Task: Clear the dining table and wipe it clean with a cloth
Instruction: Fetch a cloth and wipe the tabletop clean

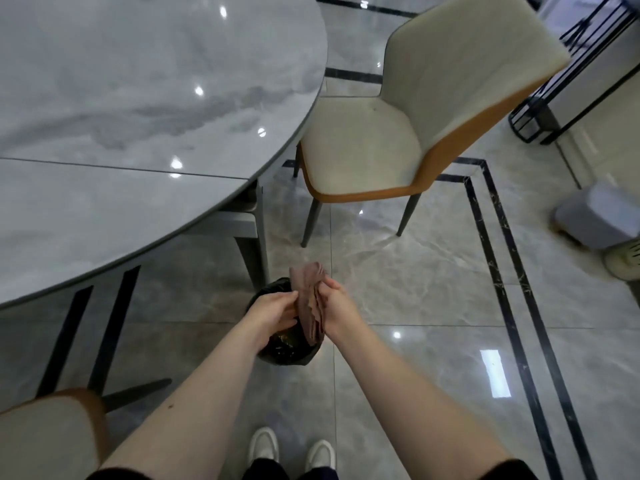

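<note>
Here both hands work a crumpled brownish-pink cloth (313,299) above the black-lined bin (284,344); right hand (337,306) pinches it, left hand (275,308) curls against it. Best shake crumbs straight down, clear of the grey marble surface (138,98).

Reaching both bare forearms forward and down, left hand (273,308) and right hand (337,306) meeting close together, fingers of each curling around a bunched cloth (311,299) between them
</note>
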`<state>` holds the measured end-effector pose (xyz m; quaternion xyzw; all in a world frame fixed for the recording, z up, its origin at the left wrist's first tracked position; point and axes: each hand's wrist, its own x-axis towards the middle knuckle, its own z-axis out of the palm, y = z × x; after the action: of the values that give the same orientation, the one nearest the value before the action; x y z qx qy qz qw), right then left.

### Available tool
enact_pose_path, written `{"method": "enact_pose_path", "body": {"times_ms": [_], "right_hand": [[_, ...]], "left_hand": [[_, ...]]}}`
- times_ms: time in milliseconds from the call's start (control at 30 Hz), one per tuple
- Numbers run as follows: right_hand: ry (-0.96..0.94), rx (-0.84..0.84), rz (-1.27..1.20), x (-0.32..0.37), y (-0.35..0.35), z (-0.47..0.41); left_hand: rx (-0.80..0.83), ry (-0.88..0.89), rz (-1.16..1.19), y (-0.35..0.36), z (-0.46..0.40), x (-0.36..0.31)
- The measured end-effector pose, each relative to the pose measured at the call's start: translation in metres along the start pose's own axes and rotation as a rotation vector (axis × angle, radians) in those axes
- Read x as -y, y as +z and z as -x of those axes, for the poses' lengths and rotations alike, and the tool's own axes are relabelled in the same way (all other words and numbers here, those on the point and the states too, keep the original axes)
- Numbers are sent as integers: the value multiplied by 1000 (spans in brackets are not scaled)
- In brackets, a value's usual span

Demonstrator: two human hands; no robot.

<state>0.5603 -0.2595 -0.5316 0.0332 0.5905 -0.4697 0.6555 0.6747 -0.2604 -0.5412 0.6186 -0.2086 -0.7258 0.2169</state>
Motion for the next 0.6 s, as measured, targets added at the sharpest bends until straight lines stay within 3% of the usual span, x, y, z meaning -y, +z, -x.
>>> {"method": "enact_pose_path", "body": {"times_ms": [200, 333, 600], "right_hand": [[101, 46, 131, 33, 15, 55], [63, 104, 200, 52, 5, 92], [-144, -89, 226, 86, -60, 154]], "left_hand": [[-7, 67, -150, -5, 39, -43], [-17, 121, -316, 11, 65, -61], [95, 225, -452, 98, 122, -67]]}}
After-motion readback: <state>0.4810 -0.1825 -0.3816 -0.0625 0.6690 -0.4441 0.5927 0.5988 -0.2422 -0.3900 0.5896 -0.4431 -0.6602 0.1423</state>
